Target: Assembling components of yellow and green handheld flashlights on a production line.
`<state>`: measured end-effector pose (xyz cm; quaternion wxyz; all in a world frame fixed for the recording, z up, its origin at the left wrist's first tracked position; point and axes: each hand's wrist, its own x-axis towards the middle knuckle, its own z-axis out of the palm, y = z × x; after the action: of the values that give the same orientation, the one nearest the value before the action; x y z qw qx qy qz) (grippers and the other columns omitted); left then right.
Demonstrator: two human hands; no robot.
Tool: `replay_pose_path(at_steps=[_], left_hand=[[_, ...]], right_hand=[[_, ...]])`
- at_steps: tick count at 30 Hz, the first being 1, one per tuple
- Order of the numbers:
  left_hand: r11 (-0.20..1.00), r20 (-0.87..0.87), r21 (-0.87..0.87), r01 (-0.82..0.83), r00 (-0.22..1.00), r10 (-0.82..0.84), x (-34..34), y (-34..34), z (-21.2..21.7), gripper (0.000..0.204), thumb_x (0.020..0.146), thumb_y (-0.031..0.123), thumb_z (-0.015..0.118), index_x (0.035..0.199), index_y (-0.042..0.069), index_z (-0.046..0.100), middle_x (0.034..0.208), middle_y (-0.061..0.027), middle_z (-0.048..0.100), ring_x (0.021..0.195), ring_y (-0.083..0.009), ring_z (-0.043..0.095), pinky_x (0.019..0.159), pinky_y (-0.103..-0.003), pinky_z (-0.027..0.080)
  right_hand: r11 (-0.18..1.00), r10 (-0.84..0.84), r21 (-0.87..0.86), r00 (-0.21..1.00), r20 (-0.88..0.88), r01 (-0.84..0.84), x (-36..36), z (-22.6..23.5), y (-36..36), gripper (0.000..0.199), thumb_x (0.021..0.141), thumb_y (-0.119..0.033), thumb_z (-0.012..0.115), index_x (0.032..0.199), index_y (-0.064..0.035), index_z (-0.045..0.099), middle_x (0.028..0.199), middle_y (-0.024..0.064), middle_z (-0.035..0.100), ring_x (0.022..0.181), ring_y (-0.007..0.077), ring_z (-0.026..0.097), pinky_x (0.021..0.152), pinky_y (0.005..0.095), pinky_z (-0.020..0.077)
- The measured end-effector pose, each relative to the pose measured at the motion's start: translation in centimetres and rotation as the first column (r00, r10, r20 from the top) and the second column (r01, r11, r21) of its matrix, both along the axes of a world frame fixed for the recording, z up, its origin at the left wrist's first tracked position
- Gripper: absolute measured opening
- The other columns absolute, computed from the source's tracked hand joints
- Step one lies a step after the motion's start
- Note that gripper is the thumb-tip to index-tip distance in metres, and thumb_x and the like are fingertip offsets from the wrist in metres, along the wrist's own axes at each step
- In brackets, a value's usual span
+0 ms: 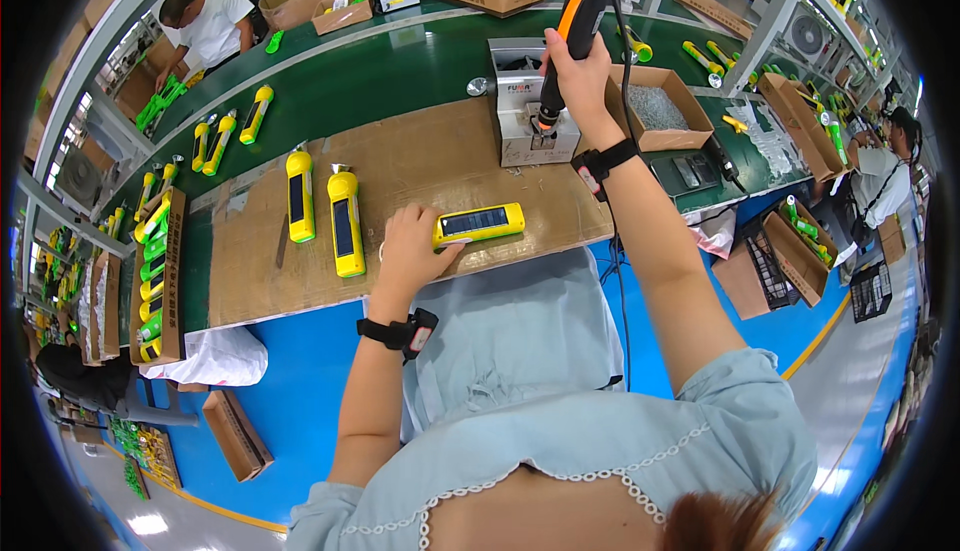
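Note:
My right hand (pixel 583 76) is wrapped round a black and orange electric screwdriver (pixel 578 21), held upright. The screwdriver's tip points down at the front of a grey box-shaped screw feeder (pixel 536 146); whether it touches is too small to tell. On the cardboard sheet, my left hand (pixel 412 249) grips one end of a yellow flashlight (pixel 480 223) with a dark solar panel facing up. That end is hidden under my fingers. Left of this hand lie two more yellow flashlights, one with its panel up (pixel 345 226) and another beside it (pixel 300 196).
A carton of small screws (pixel 660 109) stands right of the feeder. More flashlights (pixel 222 141) lie on the green bench at left, beside a filled carton (pixel 172 281). The screwdriver's cord (pixel 622 201) hangs past my right arm. Other people work at far left and right.

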<state>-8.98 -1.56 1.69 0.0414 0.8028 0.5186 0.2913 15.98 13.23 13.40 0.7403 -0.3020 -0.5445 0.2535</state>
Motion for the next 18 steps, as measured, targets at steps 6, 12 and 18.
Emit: replay_pose_path(at_steps=[6, 12, 18], left_hand=[[1.000, 0.036, -0.004, 0.020, 0.999, -0.020, 0.2, 0.1, -0.2, 0.043, 0.066, 0.026, 0.078, 0.097, 0.003, 0.058, 0.093, -0.0150, 0.054, 0.091, -0.0348, 0.051, 0.079, -0.043, 0.042], [0.972, 0.080, 0.232, 0.025, 0.996, -0.044, 2.6, -0.3, 0.6, 0.048, 0.068, 0.026, 0.077, 0.105, 0.003, 0.058, 0.098, -0.0147, 0.057, 0.095, -0.0326, 0.053, 0.082, -0.040, 0.043], [0.989, 0.514, -0.059, 0.134, 0.853, -0.085, 8.0, 4.0, 3.6, 0.027, 0.076, 0.013, 0.071, 0.099, 0.001, 0.064, 0.086, -0.0134, 0.065, 0.075, -0.0234, 0.062, 0.070, -0.032, 0.049]], right_hand=[[1.000, 0.012, -0.018, 0.998, 0.067, -0.011, -0.4, -0.1, -0.8, 0.028, 0.082, -0.021, 0.071, 0.085, -0.0005, 0.053, 0.061, 0.0043, 0.058, 0.049, 0.0103, 0.055, 0.046, 0.0237, 0.0439], [0.981, 0.194, -0.015, 0.980, -0.046, -0.195, -0.8, 1.2, -4.4, 0.022, 0.089, -0.019, 0.062, 0.089, -0.0021, 0.048, 0.060, 0.0073, 0.058, 0.047, 0.0134, 0.055, 0.046, 0.0252, 0.0451], [0.957, 0.290, -0.007, 0.953, -0.087, -0.291, -2.4, 2.7, -6.8, 0.038, 0.089, -0.038, 0.058, 0.090, -0.0010, 0.049, 0.065, 0.0102, 0.057, 0.051, 0.0171, 0.057, 0.048, 0.0286, 0.0482]])
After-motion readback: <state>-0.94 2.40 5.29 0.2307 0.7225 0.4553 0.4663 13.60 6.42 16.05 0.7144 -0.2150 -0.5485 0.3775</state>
